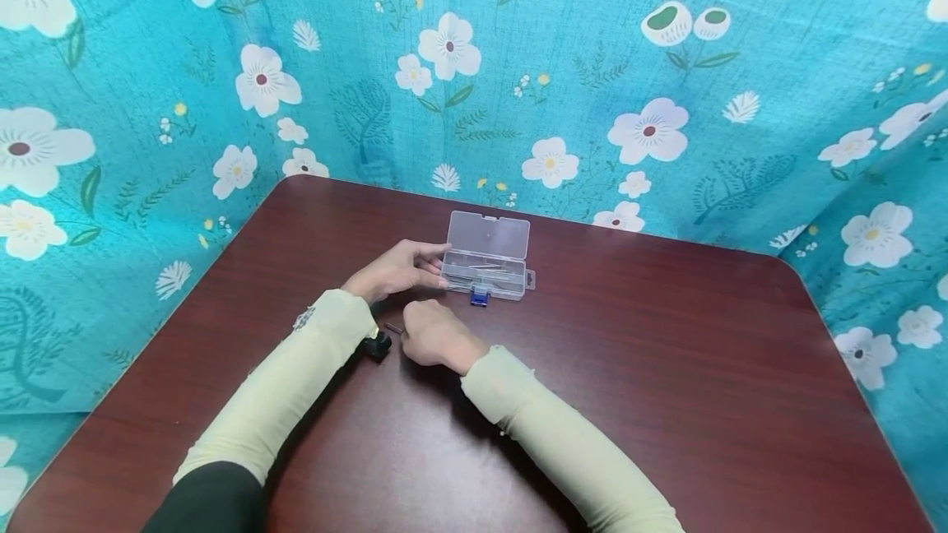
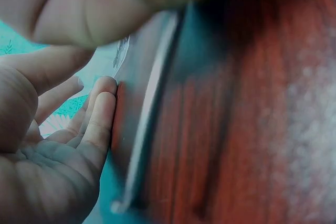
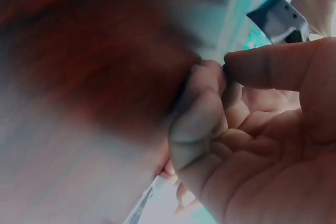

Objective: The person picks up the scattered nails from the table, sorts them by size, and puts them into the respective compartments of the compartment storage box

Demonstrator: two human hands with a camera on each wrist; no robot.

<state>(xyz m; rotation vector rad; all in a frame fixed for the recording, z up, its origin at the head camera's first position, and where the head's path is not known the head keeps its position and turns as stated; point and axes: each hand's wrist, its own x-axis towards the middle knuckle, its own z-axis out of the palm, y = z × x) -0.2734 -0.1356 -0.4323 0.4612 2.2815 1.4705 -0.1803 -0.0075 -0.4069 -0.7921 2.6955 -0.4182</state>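
Observation:
My left hand [image 1: 400, 268] holds the left end of a clear plastic box [image 1: 511, 285], thumb at the front and index finger towards the back. The box's lid [image 1: 489, 235] stands raised, and several thin metal pieces [image 1: 486, 267] lie inside. Nearer to me, my right hand [image 1: 433, 334] has its fingers curled low over the table. It pinches one end of a thin metal rod [image 1: 393, 328], whose other end points left. In the left wrist view the rod [image 2: 149, 103] looks silvery, with a small bend at its near tip; its far end is hidden by fingers.
A blue piece [image 1: 480, 297] sits at the box's front edge. The black wrist camera [image 1: 376, 345] hangs under my left wrist, close to the rod. Blue flowered cloth [image 1: 563, 89] surrounds the back and sides of the dark red wooden table [image 1: 689, 368].

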